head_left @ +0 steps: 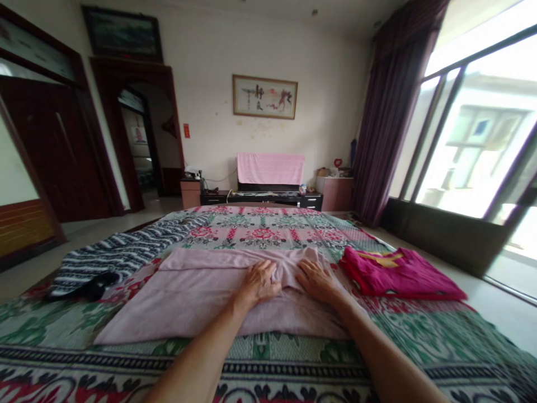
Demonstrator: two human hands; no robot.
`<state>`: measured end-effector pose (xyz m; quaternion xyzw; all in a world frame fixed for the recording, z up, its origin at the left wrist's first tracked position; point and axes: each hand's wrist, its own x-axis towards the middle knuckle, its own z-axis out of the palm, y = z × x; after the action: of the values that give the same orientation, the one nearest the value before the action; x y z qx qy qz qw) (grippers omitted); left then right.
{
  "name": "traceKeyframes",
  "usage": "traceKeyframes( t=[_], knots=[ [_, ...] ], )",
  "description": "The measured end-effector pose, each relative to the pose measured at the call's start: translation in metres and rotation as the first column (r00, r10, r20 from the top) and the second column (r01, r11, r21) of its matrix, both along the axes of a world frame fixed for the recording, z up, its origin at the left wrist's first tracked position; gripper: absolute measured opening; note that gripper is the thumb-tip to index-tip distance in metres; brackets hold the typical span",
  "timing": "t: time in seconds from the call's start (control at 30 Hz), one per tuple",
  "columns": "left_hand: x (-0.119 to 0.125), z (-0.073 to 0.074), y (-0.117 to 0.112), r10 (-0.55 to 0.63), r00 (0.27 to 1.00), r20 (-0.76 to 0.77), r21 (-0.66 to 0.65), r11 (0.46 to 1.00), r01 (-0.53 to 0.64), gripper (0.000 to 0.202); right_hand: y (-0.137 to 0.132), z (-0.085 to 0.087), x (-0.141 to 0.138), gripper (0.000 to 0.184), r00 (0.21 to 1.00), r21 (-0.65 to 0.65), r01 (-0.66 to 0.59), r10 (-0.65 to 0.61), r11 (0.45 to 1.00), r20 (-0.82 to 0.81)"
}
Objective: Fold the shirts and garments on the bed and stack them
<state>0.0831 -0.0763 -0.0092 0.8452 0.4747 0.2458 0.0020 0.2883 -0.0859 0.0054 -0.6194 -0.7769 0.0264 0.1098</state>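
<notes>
A pale pink garment (193,302) lies spread across the bed in front of me, with a folded-over strip along its far edge. My left hand (260,282) rests on its upper middle part, fingers laid on the cloth and slightly bent. Close beside it, my right hand (319,280) presses flat on bunched fabric near the garment's right end, fingers apart. Creases run through the cloth between the two hands. What kind of garment it is, I cannot tell.
Folded magenta and red clothes (403,274) lie to the right. A black-and-white striped garment (126,252) is on the left. All rest on a patterned bedspread (264,232). Beyond the bed stands a low black cabinet (210,198) under a pink cloth (271,168); purple curtains (390,112) hang at right.
</notes>
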Motion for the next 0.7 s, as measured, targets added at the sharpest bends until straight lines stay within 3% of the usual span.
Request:
traceKeyframes(
  t=[0.3,0.47,0.7],
  knots=[
    [-0.009,0.025,-0.008,-0.012,0.999,-0.048,-0.078,0.997,0.008,0.037,0.012,-0.011,0.007,0.055,0.999,-0.007,0.016,-0.016,1.0,0.037],
    [-0.029,0.033,-0.002,0.299,0.952,-0.066,-0.069,0.95,-0.304,0.037,0.015,-0.014,0.007,0.055,0.999,0.01,0.017,-0.018,1.0,0.04],
    [-0.077,0.015,0.013,0.525,0.835,-0.167,-0.195,0.812,-0.55,0.038,0.019,-0.02,0.009,0.057,1.0,0.006,0.021,-0.021,1.0,0.021]
  ],
)
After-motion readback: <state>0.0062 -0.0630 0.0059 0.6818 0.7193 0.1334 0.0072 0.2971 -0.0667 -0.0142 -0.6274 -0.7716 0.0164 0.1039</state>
